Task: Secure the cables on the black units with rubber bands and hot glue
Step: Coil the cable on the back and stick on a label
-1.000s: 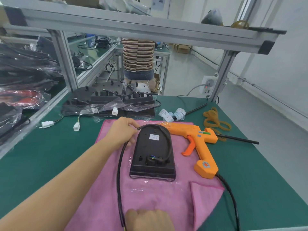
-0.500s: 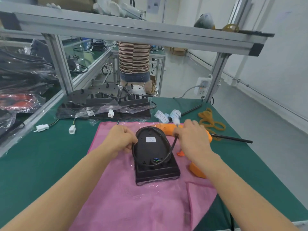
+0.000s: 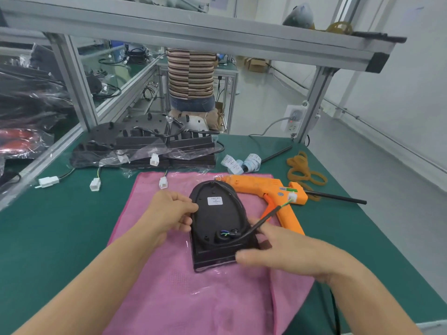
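A black unit (image 3: pixel 219 218) with a white label lies on a pink cloth (image 3: pixel 183 293) in the middle of the green table. Its black cable (image 3: pixel 263 217) loops around the oval top and ends in a white connector (image 3: pixel 292 196) over the orange hot glue gun (image 3: pixel 273 193). My left hand (image 3: pixel 170 211) grips the unit's left edge and the cable there. My right hand (image 3: pixel 278 247) pinches the cable at the unit's lower right corner. Tan rubber bands (image 3: pixel 303 169) lie at the right of the table.
More black units (image 3: pixel 145 146) in clear plastic are stacked at the back, with white connectors (image 3: pixel 95 184) trailing forward. Two label rolls (image 3: pixel 242 163) and a black glue stick (image 3: pixel 338 198) lie near the gun. A person in a striped shirt (image 3: pixel 191 71) stands beyond the aluminium frame.
My right hand has come down from the unit's upper right to its lower right corner, drawing the cable around the oval. The connector end now sticks out over the glue gun.
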The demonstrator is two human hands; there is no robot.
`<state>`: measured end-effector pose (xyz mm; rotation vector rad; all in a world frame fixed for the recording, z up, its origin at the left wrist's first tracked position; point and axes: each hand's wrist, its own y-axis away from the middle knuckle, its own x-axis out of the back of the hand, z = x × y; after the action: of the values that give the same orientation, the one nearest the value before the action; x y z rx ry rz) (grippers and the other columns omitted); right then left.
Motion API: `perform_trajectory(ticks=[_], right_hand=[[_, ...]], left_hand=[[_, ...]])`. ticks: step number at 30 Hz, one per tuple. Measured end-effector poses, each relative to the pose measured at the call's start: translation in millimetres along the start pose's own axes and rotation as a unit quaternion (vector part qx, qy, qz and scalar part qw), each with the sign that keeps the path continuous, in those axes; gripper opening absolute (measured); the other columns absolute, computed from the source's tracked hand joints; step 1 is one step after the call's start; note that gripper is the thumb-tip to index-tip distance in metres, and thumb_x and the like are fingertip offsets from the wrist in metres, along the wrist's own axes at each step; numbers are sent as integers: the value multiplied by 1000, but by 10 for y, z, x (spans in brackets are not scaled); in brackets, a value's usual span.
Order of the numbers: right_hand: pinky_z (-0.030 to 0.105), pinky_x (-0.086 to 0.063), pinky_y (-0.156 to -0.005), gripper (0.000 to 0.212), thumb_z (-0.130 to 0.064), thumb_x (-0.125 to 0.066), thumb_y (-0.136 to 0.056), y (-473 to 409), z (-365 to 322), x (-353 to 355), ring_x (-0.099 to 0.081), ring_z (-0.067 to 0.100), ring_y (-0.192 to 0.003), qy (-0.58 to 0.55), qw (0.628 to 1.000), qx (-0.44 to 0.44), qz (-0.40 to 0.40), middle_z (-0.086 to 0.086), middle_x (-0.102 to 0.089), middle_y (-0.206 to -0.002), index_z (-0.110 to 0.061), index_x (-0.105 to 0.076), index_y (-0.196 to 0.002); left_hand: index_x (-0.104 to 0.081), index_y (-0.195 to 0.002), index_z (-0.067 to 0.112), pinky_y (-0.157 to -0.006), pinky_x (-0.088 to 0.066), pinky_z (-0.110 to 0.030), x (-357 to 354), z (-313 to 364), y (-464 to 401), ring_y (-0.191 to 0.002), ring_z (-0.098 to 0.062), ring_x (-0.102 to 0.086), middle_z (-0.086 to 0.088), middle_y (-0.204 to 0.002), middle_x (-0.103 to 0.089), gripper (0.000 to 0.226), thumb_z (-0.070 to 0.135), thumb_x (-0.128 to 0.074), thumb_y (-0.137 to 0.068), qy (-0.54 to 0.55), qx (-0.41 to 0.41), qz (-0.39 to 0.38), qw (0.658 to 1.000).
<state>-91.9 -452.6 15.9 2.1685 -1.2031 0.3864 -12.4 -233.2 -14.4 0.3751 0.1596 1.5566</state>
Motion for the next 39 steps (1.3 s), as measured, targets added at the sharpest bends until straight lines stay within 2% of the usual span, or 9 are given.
perform_trajectory(ticks=[4,7,11,15,20,25,32,36,39], right_hand=[[31,-41,-106,30,-41,-55,-94,-127,63,-84,-56,1,-116,-39,987,21,153,-21,-60,-125,-34,-59,-124],[40,-45,-92,26,-31,-52,-97,-221,62,-196,-61,17,-95,-20,976,43,213,2,-69,-99,-10,-67,-97],[23,-42,-70,15,-27,-53,-91,-270,87,-245,-54,2,-74,-99,958,2,269,-17,-63,-75,-20,-67,-88],[10,-38,-69,13,-26,-50,-94,-254,153,-265,-54,-10,-78,-82,958,7,275,-21,-63,-85,-28,-63,-90],[6,-38,-66,13,-29,-50,-97,-224,160,-259,-54,-7,-79,-61,956,27,286,-16,-65,-88,-26,-61,-93],[41,-47,-84,16,-21,-56,-94,-202,179,-236,-61,29,-91,-62,958,22,280,12,-69,-96,-7,-61,-96],[35,-46,-72,23,-27,-63,-90,-246,184,-96,-58,13,-72,5,968,3,249,-8,-62,-72,-25,-55,-68],[25,-41,-65,35,-33,-64,-90,-251,190,-45,-51,1,-61,-60,978,24,197,-15,-59,-59,-24,-55,-58],[33,-48,-76,27,-27,-67,-89,-287,183,-76,-61,9,-71,-134,973,46,181,-6,-69,-71,-25,-64,-63]], left_hand=[[-57,-90,1,-36,-46,-21,-19,30,72,-33,-8,-49,-10,-64,-53,13,-5,-67,-84,17,-4,3,1000],[-54,-91,3,-36,-48,-21,-54,55,146,-33,-8,-50,-11,-66,-53,18,-6,-68,-83,41,-12,10,999],[-52,-81,5,-38,-50,-22,-180,38,247,-33,-8,-50,-7,-57,-50,20,-10,-66,-83,65,-42,6,997],[-60,-67,10,-50,-52,-25,-238,-48,298,-42,-8,-53,0,-52,-55,21,0,-72,-81,-97,-140,57,984],[-67,-68,25,-61,-36,-25,-217,-102,428,-68,-10,-53,11,-72,-58,16,27,-73,-83,-374,-273,90,882],[-75,-78,11,-66,-40,-28,-266,-363,654,-79,-20,-55,1,-81,-59,22,26,-63,-89,-359,-418,109,828],[-76,-94,9,-86,-42,-26,-164,-546,699,-87,-11,-56,1,-92,-69,34,34,-54,-84,-339,-495,69,797],[-77,-92,15,-100,-40,-24,58,-470,614,-95,1,-59,11,-95,-69,21,28,-66,-80,-282,-461,16,841],[-76,-92,16,-94,-38,-28,83,-353,615,-101,-10,-54,8,-95,-68,28,33,-59,-78,-376,-491,19,786]])
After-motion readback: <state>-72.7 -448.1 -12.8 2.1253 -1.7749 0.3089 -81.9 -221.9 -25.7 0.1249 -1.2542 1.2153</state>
